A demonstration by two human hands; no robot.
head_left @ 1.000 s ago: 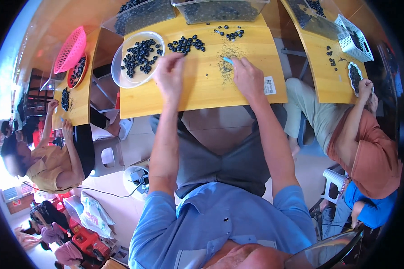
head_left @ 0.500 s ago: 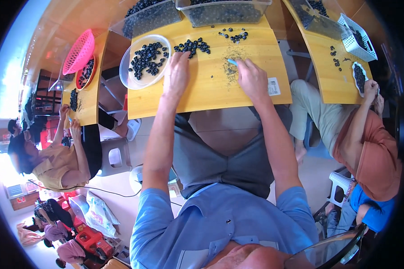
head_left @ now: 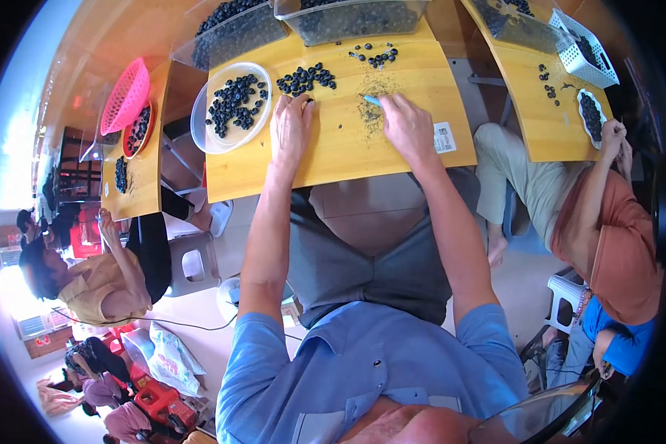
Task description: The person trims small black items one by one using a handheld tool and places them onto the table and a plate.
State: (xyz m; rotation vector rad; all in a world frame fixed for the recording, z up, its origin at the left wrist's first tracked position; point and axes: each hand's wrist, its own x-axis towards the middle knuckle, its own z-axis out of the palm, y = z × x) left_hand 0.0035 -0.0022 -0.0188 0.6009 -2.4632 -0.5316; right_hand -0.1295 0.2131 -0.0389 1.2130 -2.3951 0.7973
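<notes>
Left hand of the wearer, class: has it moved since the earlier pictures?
Yes: the left hand has shifted rightward relative to the round bowl, covering less of its rim.

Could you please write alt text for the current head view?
A person in a blue shirt holds a light-blue stick-like tool in the right hand over a wooden table, the left hand beside a pile of dark berry-like pieces. A round clear bowl of them stands nearby, with co-workers seated on both sides.
</notes>
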